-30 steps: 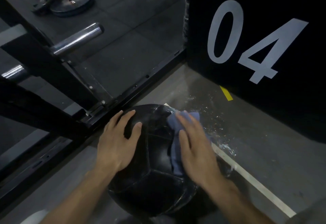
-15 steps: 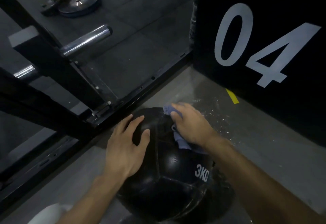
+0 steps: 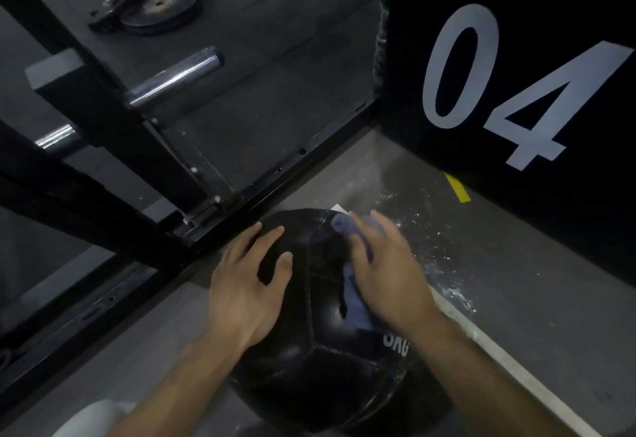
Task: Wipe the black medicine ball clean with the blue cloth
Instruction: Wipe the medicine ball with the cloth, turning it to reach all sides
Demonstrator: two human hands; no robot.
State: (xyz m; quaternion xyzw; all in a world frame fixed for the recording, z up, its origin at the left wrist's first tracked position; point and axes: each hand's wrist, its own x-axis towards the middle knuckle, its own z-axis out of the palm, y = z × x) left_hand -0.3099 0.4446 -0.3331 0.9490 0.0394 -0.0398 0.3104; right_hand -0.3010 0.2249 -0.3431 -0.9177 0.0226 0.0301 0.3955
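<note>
The black medicine ball (image 3: 323, 364) rests on the grey floor at the bottom centre, with part of a white weight label showing on its right side. My left hand (image 3: 249, 287) lies flat on the ball's upper left, fingers spread. My right hand (image 3: 387, 271) presses the blue cloth (image 3: 354, 295) against the ball's upper right. Most of the cloth is hidden under that hand; its far end pokes out past the fingertips.
A black box (image 3: 516, 92) with a white "04" stands close on the right. A black steel rack (image 3: 103, 147) with chrome pegs (image 3: 175, 77) crosses the left. Wet specks (image 3: 433, 240) and a white line (image 3: 509, 361) mark the floor. A weight plate (image 3: 161, 10) and a person's shoes lie far back.
My right hand has slid the cloth back from the ball's far top toward me along its upper right side. My left hand has stayed on the ball's upper left.
</note>
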